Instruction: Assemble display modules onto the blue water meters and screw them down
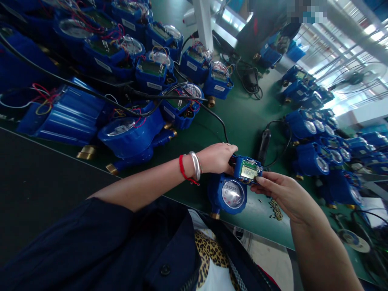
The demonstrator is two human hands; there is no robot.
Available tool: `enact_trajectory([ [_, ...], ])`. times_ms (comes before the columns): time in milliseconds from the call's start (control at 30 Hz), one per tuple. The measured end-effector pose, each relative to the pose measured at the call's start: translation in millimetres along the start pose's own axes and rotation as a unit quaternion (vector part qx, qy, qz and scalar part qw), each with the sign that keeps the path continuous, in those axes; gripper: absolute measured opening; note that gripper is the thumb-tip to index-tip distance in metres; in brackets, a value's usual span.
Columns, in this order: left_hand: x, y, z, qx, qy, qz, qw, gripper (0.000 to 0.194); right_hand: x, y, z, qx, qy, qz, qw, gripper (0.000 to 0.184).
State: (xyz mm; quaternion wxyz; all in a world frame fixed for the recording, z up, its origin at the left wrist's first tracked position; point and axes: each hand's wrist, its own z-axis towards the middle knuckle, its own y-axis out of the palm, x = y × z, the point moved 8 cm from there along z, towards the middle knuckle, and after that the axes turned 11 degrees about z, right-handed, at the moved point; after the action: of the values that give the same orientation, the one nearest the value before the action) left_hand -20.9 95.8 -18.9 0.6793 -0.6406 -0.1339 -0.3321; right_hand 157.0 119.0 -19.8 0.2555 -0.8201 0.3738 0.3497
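Observation:
A blue water meter [214,188] stands before me at the table's near edge, its round glass dial [233,193] facing up. Above the dial is its open electronics housing with a lit LCD [249,172] and a green circuit board. My right hand [277,188] pinches the housing's right edge, thumb by the LCD. My left hand [220,157], closed, is at the housing's left side. A black cable [220,121] runs down to it and a dark part shows by its fingers; what it grips is mostly hidden. A black corded handle tool [264,143] lies just beyond the meter.
Blue meters with loose coloured wires [151,72] crowd the left of the green table [242,115]. More meters [312,125] line the right side. Small brass-coloured parts [275,210] lie near my right hand. A coiled black cord [251,81] and a white post [202,24] stand farther back.

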Motion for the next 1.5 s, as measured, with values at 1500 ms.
enact_trajectory([
  [1500,11,-14.5,-28,0.104,-0.006,0.005,0.995,0.017,13,-3,-6,0.039,-0.028,0.113,0.992,0.033],
])
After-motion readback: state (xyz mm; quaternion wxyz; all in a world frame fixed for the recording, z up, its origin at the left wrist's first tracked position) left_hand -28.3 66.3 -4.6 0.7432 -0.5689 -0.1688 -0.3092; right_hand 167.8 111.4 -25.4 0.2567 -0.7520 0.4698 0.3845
